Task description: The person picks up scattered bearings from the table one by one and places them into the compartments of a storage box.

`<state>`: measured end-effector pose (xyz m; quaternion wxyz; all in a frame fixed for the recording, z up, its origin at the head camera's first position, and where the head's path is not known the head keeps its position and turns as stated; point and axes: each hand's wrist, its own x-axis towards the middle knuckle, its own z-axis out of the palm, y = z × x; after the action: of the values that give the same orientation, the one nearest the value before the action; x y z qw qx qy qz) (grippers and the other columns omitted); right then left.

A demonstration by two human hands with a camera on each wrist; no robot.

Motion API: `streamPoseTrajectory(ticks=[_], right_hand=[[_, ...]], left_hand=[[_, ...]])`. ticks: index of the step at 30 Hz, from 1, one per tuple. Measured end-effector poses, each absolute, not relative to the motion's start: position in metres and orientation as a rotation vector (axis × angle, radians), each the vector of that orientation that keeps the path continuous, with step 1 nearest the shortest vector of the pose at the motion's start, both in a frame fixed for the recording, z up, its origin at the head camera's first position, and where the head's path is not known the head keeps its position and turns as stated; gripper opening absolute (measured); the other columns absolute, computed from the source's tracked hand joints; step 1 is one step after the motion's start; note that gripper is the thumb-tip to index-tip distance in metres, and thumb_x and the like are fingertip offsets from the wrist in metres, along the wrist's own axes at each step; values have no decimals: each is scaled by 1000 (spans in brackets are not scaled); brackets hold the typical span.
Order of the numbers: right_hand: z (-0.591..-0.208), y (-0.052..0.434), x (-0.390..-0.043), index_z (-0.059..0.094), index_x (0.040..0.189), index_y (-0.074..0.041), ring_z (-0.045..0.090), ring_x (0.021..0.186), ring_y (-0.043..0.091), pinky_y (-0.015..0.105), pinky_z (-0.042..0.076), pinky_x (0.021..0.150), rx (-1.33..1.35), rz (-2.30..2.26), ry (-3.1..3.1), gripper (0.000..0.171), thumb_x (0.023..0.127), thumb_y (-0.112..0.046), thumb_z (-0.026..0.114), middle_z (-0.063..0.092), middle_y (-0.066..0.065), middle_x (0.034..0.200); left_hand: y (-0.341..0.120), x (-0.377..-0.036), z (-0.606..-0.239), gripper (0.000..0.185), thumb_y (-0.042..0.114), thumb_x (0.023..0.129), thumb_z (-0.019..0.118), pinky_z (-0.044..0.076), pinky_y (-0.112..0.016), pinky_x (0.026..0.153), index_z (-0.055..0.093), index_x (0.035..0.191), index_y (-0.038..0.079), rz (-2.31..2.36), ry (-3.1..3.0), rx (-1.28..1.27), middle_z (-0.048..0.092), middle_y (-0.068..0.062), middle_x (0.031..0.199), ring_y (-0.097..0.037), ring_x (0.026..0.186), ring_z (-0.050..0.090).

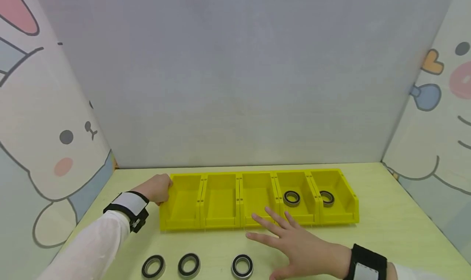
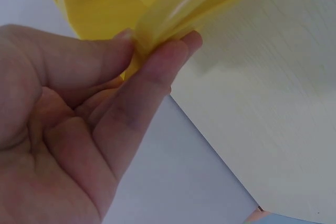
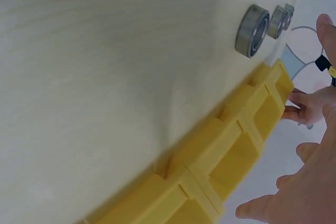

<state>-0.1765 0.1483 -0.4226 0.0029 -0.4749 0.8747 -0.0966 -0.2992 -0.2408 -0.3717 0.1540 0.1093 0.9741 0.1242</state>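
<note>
— Head view first: what's cut off?
— Both my sleeves leave the bottom edge, and the worktop (image 1: 386,214) runs out of frame there too. The yellow bin row (image 1: 220,218) sits mid-worktop, open surface all round it.
— Your hands?
— My left hand (image 1: 156,188) pinches the row's left end wall, thumb and fingers clamped on it. My right hand (image 1: 294,243) is spread flat, fingers apart, holding nothing, just before the row.
— Bearings?
— Two in the right bins; nearest loose bearing (image 1: 242,266) lies beside my right hand.
</note>
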Motion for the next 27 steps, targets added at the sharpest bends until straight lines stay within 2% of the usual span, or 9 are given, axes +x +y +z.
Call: streamPoseTrajectory(ticks=[7, 11, 19, 27], right_hand=[[-454, 152, -174, 17, 149, -38, 6, 142, 43, 74, 24, 96, -1416, -418, 2564, 80, 83, -66, 49, 7, 4, 159], [-460, 151, -173, 19, 148, -39, 14, 141, 42, 69, 28, 99, -1361, -433, 2492, 75, 84, -66, 46, 11, 3, 158], [-462, 150, -170, 26, 148, -33, 32, 136, 35, 51, 40, 101, -1493, -275, 2492, 67, 90, -63, 38, 28, 7, 153], [-461, 145, -170, 36, 144, -25, 39, 133, 24, 42, 45, 99, -1546, -288, 2485, 63, 92, -60, 36, 37, 3, 148]], left_hand=[[-241, -299, -371, 15, -13, 73, 54, 48, -22, 49, 57, 82, -1, 373, 2788, 308, 52, -8, 71, -16, 55, 52], [-242, -300, -373, 16, -13, 73, 55, 46, -21, 48, 57, 84, -2, 376, 2787, 302, 52, -8, 72, -15, 55, 52], [-242, -299, -373, 15, -13, 72, 54, 44, -20, 47, 54, 77, 1, 381, 2793, 315, 49, -8, 68, -15, 53, 50], [-238, -294, -366, 16, -13, 73, 55, 47, -22, 49, 57, 86, -3, 373, 2780, 291, 51, -9, 73, -16, 58, 52]])
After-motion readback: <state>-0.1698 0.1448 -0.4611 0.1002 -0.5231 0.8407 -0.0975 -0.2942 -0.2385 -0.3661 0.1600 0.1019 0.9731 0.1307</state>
